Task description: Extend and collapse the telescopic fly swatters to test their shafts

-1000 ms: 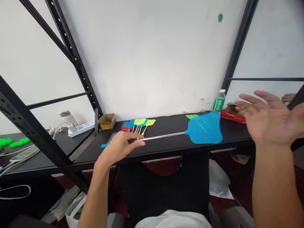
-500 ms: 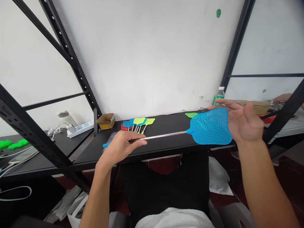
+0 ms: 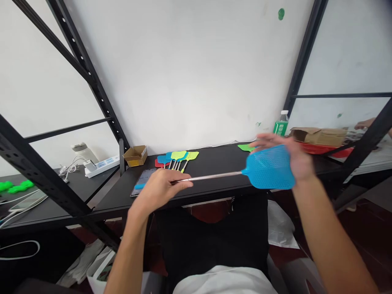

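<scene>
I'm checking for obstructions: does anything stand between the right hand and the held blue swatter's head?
Nothing visible does: the right hand is directly behind the blue swatter head, which partly hides it; whether they touch is unclear.

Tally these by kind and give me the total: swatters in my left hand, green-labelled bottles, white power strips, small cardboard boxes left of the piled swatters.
Held blue swatter: 1
Green-labelled bottle: 1
White power strip: 1
Small cardboard box: 1
Total: 4
</scene>
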Demonstrator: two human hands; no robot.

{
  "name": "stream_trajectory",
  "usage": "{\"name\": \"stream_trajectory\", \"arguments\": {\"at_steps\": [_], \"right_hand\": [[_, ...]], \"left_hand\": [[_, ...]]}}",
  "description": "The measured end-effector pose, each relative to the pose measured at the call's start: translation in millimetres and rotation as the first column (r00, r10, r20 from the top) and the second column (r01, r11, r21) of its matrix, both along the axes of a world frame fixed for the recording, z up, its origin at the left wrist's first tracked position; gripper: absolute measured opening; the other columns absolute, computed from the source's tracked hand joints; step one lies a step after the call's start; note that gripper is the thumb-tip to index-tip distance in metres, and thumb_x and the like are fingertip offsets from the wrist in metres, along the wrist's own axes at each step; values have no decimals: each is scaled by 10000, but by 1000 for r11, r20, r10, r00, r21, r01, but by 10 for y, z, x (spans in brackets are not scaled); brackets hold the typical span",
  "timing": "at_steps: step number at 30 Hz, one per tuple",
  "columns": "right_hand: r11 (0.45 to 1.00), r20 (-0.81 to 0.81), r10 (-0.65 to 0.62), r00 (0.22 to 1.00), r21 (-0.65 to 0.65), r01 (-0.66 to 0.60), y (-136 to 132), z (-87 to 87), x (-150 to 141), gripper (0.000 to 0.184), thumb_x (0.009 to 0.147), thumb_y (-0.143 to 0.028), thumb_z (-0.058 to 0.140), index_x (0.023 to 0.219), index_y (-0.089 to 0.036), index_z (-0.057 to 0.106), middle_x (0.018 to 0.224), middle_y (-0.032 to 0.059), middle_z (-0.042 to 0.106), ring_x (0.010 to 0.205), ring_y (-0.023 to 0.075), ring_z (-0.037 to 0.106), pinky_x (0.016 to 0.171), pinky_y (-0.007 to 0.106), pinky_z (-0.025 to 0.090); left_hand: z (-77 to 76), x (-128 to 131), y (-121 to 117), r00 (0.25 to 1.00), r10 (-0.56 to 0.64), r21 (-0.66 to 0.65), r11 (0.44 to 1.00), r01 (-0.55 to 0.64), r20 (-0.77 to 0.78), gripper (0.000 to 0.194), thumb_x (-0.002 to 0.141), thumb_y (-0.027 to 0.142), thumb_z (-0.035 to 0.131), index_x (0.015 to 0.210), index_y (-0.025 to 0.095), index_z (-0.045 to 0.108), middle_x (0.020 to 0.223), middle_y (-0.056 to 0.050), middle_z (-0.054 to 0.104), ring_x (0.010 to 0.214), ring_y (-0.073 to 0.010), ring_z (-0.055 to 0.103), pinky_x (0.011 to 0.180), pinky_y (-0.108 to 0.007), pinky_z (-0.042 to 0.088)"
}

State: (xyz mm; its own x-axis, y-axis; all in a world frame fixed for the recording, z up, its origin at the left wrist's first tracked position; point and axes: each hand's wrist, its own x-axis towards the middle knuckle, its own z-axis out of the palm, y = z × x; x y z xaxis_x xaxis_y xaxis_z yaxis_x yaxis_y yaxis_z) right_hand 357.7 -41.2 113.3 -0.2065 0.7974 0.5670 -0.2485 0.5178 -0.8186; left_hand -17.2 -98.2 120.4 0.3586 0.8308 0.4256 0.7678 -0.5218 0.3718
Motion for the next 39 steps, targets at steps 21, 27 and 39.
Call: {"name": "stream_trajectory", "arguments": {"at_steps": [21, 27, 39], "right_hand": [[966, -76, -252, 965, 35, 255, -100, 107, 592, 363, 950, -531, 418, 997, -373, 742, 1144, 36, 713, 964, 304, 656, 744, 454, 516], [985, -80, -167, 983, 19, 169, -55, 71, 419, 368, 941, -543, 458, 1018, -331, 750, 1118, 56, 733, 1004, 304, 658, 766, 443, 530], [994, 80, -113, 990, -7, 114, -10, 13, -74, 201, 888, -430, 650, 987, -268, 716, 970, 61, 739, 849, 259, 704, 692, 391, 585]], "left_hand": [[-9, 118, -19, 1000, -28, -17, 999, 28, -11, 371, 931, 494, 553, 919, 206, 786, 631, -7, 645, 542, -126, 481, 542, -246, 354], [9, 119, -26, 1000, -1, -10, 1000, 1, -13, 390, 942, 498, 541, 913, 197, 787, 719, -25, 706, 581, -131, 515, 566, -246, 370], [21, 249, -79, 996, -14, 35, 999, 17, -90, 403, 968, 503, 500, 918, 222, 784, 685, -25, 693, 596, -144, 554, 583, -251, 371]]}}
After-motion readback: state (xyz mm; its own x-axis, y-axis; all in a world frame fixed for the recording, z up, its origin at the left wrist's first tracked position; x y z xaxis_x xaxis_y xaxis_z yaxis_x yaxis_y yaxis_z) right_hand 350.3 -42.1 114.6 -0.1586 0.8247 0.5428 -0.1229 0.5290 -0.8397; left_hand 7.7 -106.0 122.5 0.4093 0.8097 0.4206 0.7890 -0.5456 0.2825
